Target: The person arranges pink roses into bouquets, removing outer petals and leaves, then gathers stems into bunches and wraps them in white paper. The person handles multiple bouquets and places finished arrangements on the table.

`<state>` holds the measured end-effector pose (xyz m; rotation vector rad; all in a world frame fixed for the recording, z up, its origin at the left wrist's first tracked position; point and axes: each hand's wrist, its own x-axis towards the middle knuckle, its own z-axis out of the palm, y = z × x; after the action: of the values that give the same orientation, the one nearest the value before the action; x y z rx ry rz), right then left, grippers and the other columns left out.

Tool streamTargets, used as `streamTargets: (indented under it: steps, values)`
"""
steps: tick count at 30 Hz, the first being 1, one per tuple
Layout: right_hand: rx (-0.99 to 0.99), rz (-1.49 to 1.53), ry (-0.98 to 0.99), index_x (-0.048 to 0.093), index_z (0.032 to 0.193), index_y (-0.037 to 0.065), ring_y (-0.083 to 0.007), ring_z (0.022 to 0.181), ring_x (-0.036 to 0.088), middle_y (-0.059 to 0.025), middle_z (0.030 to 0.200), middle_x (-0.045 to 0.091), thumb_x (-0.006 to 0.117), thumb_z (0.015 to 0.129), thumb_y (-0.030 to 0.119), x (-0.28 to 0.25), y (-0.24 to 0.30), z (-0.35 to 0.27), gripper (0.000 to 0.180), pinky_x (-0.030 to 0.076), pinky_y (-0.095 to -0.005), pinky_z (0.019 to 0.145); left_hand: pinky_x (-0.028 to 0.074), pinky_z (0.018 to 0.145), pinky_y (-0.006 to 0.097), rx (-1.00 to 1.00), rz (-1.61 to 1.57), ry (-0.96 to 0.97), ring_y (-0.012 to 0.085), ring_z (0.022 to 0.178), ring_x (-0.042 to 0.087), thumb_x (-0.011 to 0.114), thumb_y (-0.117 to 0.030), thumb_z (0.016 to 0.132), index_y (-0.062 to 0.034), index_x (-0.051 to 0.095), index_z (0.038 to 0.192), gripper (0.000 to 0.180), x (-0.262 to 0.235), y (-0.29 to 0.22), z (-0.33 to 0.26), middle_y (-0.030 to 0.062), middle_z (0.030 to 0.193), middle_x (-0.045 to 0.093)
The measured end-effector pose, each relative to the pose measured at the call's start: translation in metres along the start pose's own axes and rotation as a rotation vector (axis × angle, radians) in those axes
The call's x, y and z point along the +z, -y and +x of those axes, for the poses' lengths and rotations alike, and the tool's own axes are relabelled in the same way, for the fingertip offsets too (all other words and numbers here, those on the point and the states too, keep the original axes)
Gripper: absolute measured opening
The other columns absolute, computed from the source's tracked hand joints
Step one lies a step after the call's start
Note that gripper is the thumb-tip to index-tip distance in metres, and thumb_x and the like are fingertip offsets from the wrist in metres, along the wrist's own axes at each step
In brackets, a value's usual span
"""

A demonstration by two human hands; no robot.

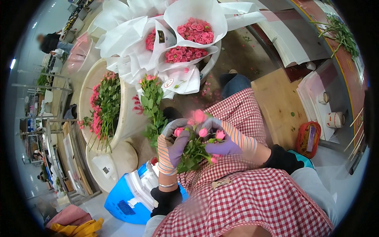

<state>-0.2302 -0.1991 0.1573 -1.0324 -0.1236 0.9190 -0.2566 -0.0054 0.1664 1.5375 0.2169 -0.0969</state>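
Note:
In front of my apron I hold a small spray of pink roses (192,155), its green leaves hanging down between my palms. My left hand (173,144), in a grey and purple glove with a striped cuff, curls round the spray beside a pink bud. My right hand (228,139), gloved alike, closes on its other side, with buds showing by the thumb. The fingertips are partly hidden behind the blooms. Just left of my left hand, a leafy bunch of pink roses (151,98) leans against a large cream tub (132,112).
More roses (103,104) lie across the tub. White paper-wrapped rose bouquets (195,31) stand beyond it. A blue and white bag (132,195) sits at lower left. To the right are a wooden board (278,102), a red basket (308,139) and tape rolls (334,119). A person (50,42) stands far left.

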Motion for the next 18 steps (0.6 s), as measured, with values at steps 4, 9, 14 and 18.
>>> streamTargets:
  steps: [4,9,14,18]
  values:
    - [-0.308,-0.074,-0.173,0.046,0.119,0.007,-0.0078,0.092,0.051,-0.0005,0.101,0.053,0.066,0.074,0.002,0.001,-0.018,0.015,0.05,0.044,-0.0219,0.082,0.047,0.077,0.025,0.069,0.037,-0.098,0.0108,0.084,0.057,0.06,0.005,0.076,0.0017,0.059,0.106,0.03,0.013,-0.003,-0.004,0.0054,0.093,0.062]
    - [-0.225,0.245,-0.105,0.041,0.131,0.008,-0.0082,0.098,0.05,0.0004,0.109,0.054,0.066,0.077,0.007,0.002,-0.019,0.018,0.059,0.043,-0.024,0.085,0.046,0.083,0.027,0.031,0.036,-0.082,0.0143,0.091,0.059,0.058,0.009,0.074,0.0025,0.057,0.11,0.036,0.025,-0.006,-0.009,0.0089,0.096,0.063]
    - [-0.248,0.258,-0.181,0.046,0.125,0.005,-0.0095,0.097,0.053,-0.0007,0.107,0.057,0.06,0.084,0.009,-0.004,-0.027,0.024,0.044,0.045,-0.0252,0.085,0.046,0.088,0.03,0.174,0.064,0.125,0.0184,0.106,0.055,0.06,0.013,0.071,-0.0004,0.047,0.125,0.057,0.02,0.003,-0.005,0.0127,0.115,0.058]
    - [-0.238,0.208,-0.208,0.049,0.12,0.005,-0.009,0.093,0.054,-0.0002,0.102,0.057,0.062,0.082,0.008,-0.009,-0.032,0.027,0.04,0.045,-0.0242,0.081,0.042,0.095,0.033,0.244,0.168,0.163,0.0206,0.111,0.053,0.058,0.014,0.071,-0.0022,0.041,0.131,0.064,0.014,0.001,-0.009,0.014,0.124,0.052]
